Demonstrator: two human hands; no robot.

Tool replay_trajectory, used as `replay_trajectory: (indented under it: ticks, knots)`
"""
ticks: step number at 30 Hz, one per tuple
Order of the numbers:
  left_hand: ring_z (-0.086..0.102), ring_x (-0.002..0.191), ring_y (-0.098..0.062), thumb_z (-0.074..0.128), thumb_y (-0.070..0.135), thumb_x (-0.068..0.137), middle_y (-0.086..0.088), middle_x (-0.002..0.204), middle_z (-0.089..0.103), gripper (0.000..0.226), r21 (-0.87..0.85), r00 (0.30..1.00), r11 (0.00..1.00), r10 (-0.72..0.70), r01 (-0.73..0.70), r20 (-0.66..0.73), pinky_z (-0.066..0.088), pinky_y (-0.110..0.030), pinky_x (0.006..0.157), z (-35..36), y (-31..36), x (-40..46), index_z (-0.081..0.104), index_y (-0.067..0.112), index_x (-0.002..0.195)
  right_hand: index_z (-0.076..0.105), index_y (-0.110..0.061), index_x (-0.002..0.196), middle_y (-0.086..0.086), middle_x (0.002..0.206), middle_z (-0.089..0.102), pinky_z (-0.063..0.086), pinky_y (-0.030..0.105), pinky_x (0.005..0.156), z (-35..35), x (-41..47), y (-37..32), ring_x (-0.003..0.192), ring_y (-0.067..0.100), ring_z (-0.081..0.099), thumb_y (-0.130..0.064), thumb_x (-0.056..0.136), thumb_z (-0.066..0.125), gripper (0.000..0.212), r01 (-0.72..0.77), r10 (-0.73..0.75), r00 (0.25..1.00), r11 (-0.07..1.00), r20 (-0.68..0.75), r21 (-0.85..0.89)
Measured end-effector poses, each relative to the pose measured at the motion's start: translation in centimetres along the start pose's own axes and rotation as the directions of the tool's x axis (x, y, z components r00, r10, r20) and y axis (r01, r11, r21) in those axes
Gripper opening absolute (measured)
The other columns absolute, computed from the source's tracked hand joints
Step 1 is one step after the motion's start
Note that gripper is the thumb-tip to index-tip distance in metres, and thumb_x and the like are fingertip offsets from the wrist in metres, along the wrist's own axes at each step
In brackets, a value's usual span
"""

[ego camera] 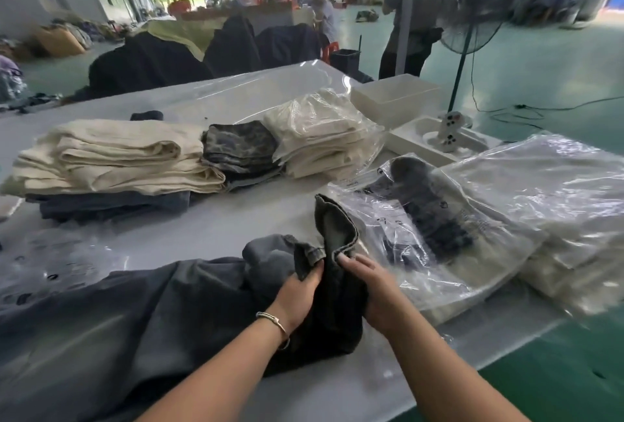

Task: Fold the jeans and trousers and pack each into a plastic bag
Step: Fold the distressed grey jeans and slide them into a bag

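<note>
Both hands, left [297, 296] and right [371, 290], grip dark jeans [152, 313]; bagged trousers [439, 219] right, folded stack [111, 158] behind.

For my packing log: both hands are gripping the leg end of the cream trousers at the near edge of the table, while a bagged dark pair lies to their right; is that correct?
Not quite: in the head view the left hand and right hand grip the leg end of dark grey jeans, not cream trousers. The bagged dark pair does lie to their right.
</note>
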State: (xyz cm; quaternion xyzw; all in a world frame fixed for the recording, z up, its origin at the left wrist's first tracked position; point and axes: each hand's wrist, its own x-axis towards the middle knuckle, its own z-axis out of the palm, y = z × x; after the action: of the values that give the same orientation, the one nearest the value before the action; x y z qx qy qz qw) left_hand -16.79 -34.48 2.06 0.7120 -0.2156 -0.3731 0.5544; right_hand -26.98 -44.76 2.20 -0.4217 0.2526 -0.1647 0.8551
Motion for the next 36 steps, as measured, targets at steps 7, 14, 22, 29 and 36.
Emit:
replay_trajectory:
  ticks: [7,14,22,29,36]
  knots:
    - [0.059,0.108,-0.03,0.046,0.053,0.093,-0.014,0.109,0.067,0.057,-0.052,0.972,0.995,-0.093,0.084,-0.214,0.036,-0.041,0.108,-0.9,3.5,2.2,0.065,0.004,0.114,0.066,-0.006,0.089,0.004,0.085,0.066,0.048,0.033,0.072,-1.2,0.7,-4.3,0.079,0.021,0.06,-0.025,0.078,0.076,0.024,0.041,-0.251,0.965,0.441,-0.079,-0.896]
    - [0.061,0.079,-0.005,0.052,0.05,0.085,0.008,0.081,0.069,0.035,0.162,0.805,0.897,0.44,-0.41,-0.398,0.042,-0.019,0.076,1.1,8.9,1.3,0.064,0.017,0.082,0.054,-0.007,0.085,0.012,0.072,0.06,0.048,0.038,0.055,-2.1,0.9,-9.1,0.06,0.022,0.058,-0.025,0.095,0.051,0.021,0.1,-0.449,0.87,0.565,-0.203,-0.819]
    - [0.027,0.139,-0.012,0.05,0.037,0.092,0.008,0.154,0.028,0.065,0.75,0.85,0.414,0.356,-0.517,0.389,0.021,-0.023,0.114,6.0,-2.2,0.3,0.02,0.038,0.149,0.055,-0.018,0.121,0.003,0.094,0.062,0.044,0.019,0.053,-8.4,-1.3,-5.0,0.067,0.009,0.056,-0.034,0.089,0.064,0.036,-0.179,0.029,0.97,0.759,-0.242,-0.626]
    - [0.058,0.104,-0.022,0.062,0.02,0.069,-0.004,0.113,0.06,0.048,0.746,0.713,0.349,0.662,-0.567,0.232,0.049,-0.028,0.093,7.3,-3.4,-1.5,0.065,0.01,0.116,-0.001,-0.039,0.151,-0.004,0.141,0.045,0.049,0.018,0.086,-10.4,-2.7,-2.6,0.112,0.006,0.056,-0.02,0.079,0.072,0.104,-0.099,0.201,0.979,0.607,0.031,-0.788]
    - [0.064,0.097,-0.019,0.054,0.011,0.077,0.005,0.121,0.062,0.08,0.744,0.781,0.418,0.585,-0.522,0.22,0.052,-0.031,0.08,8.4,-3.8,-2.4,0.027,0.039,0.147,0.004,-0.041,0.149,0.011,0.119,0.061,0.055,0.028,0.067,-12.3,-4.9,-1.7,0.089,0.015,0.067,0.009,0.074,0.06,0.106,-0.054,0.066,0.998,0.574,-0.02,-0.817]
